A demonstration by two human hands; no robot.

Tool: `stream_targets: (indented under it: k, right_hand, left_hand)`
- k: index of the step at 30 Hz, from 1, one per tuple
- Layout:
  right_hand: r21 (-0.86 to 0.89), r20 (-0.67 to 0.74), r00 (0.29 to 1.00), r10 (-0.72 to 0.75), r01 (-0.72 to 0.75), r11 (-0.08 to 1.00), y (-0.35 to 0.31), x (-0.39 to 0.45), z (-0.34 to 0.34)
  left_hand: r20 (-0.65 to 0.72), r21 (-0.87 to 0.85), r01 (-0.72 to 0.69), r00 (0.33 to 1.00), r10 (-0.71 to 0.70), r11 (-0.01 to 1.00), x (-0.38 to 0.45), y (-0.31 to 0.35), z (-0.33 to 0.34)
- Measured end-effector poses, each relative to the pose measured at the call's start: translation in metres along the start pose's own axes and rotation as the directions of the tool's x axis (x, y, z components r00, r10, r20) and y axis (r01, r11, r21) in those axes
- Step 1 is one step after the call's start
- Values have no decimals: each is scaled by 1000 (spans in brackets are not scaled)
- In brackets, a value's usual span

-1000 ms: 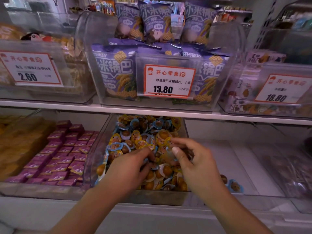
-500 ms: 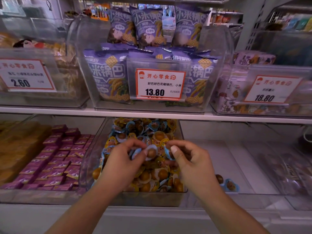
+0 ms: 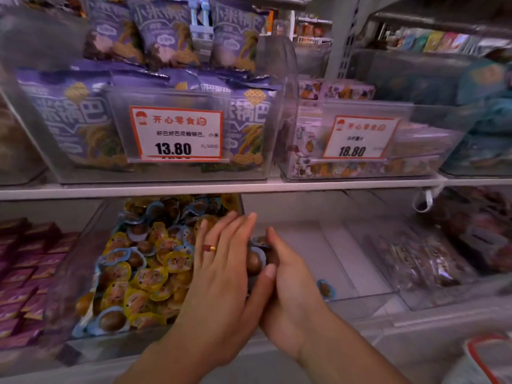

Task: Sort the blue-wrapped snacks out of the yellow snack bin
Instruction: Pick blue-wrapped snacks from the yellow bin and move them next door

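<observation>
both hands meet at the snack bin's (image 3: 91, 245) right edge: left hand (image 3: 221, 275) flat, fingers straight, right hand (image 3: 288, 289) curled round blue-wrapped snacks (image 3: 256, 259) between them. one blue-wrapped snack (image 3: 326, 289) lies in the clear bin (image 3: 360, 296) beside. beyond, yellow and blue snacks (image 3: 155, 261) fill the bin.

Upper shelf (image 3: 360, 183): clear bins of purple bags (image 3: 69, 128) are being carried.
Lower shelf: snack bin (image 3: 91, 239) is being carried.

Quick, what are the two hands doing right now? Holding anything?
Left hand: open, straight fingers pressed against the blue-wrapped brown round snacks.
Right hand: grip cupped round those same snacks.
</observation>
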State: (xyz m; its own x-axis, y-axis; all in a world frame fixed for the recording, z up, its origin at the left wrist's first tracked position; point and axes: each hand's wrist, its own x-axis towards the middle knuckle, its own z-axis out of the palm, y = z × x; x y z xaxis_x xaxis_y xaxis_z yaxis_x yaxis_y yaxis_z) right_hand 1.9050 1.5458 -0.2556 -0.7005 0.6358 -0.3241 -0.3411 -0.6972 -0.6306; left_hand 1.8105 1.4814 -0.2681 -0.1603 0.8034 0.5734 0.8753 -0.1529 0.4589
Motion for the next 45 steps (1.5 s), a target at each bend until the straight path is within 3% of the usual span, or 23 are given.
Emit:
stream_targets:
  k: [5, 8, 10, 13, 15, 18, 20, 22, 24, 26, 27, 30, 31, 33, 36, 39, 41, 43, 45]
  right_hand:
    - [-165, -11, 992, -128, 125, 978, -14, -11, -17]
    - [-254, -7, 994, -106, 101, 962, -26, -13, -30]
    - [-248, -80, 994, -79, 57, 967, -34, -3, -44]
    - [-219, -280, 953, -118, 56, 974, -50, 17, -67]
    - [-343, -328, 921, -209, 90, 935, -61, 32, -81]
    - [-685, -275, 914, -300, 33, 728, -63, 50, -94]
    - [-880, -187, 934, -305, -21, 475, -59, 59, -95]
    - [-965, -88, 922, -377, 14, 261, -52, 64, -91]
    - [-984, 47, 852, -522, 130, 122, -44, 63, -80]
    - [-965, 133, 786, -603, 240, 101, -36, 62, -64]
    - [-952, 191, 754, -628, 299, 69, -32, 60, -55]
    - [-880, 440, 637, -633, 446, -162, -21, 56, -28]
    - [-861, 487, 627, -609, 462, -213, -19, 58, -18]
    - [-846, 533, 665, -523, 430, -315, -17, 72, 5]
    - [-817, 495, 791, -360, 283, -503, -24, 115, 40]
    - [-804, 384, 909, -159, 245, -542, -28, 154, 63]
    - [-774, 343, 938, -42, 257, -578, -23, 171, 66]
    - [-729, 311, 949, -50, 205, -653, -16, 181, 64]
    - [-746, 313, 945, -96, 182, -640, -7, 185, 59]
  left_hand:
    - [189, 26, -160, 970, 152, 987, 13, 17, 6]
    - [255, -78, -130, 956, 146, 988, 22, 19, 18]
    - [272, -91, -81, 957, 103, 993, 29, 13, 26]
    - [251, 52, -63, 967, 48, 997, 36, 0, 35]
    - [241, 175, -44, 971, 1, 984, 38, -13, 35]
    - [177, 175, 51, 981, -82, 983, 36, -38, 26]
    - [125, 194, 87, 986, -113, 977, 32, -55, 17]
    - [105, 252, 129, 982, -160, 959, 28, -72, 5]
    - [141, 358, 150, 967, -212, 922, 25, -86, -5]
    - [234, 435, 105, 946, -225, 894, 20, -98, -11]
    - [279, 445, 82, 934, -225, 892, 18, -103, -13]
    - [332, 414, 73, 916, -226, 907, 14, -107, -19]
    - [328, 389, 81, 918, -221, 917, 12, -106, -22]
    - [329, 352, 83, 921, -206, 932, 9, -105, -29]
    - [302, 281, 111, 933, -198, 953, 2, -106, -41]
    - [212, 271, 171, 949, -232, 947, -9, -113, -54]
    - [168, 366, 219, 941, -295, 905, -16, -121, -59]
    - [153, 412, 254, 928, -341, 875, -21, -130, -60]
    - [125, 375, 274, 932, -341, 886, -23, -135, -60]
